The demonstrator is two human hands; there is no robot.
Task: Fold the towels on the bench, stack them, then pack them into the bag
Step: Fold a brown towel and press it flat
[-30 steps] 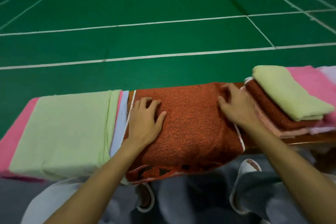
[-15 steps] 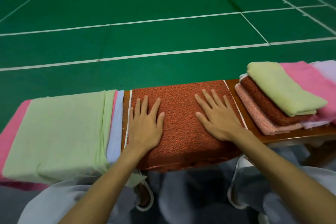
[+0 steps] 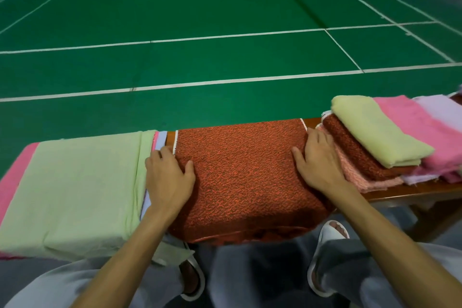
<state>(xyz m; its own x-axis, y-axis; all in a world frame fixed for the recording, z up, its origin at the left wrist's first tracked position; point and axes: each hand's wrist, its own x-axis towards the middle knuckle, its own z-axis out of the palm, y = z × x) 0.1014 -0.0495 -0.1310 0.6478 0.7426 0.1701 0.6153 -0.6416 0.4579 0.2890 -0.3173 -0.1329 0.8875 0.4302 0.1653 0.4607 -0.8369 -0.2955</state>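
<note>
While left hand (image 3: 170, 177), right hand (image 3: 318, 160) hold its edges, rust towel (image 3: 245, 170) flat

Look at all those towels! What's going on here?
A person at a wooden bench has the left hand and right hand on the two side edges of an orange-red towel spread flat in the middle. A pile of flat towels waits on the left, and a stack of folded towels sits on the right. No bag shows.
</note>
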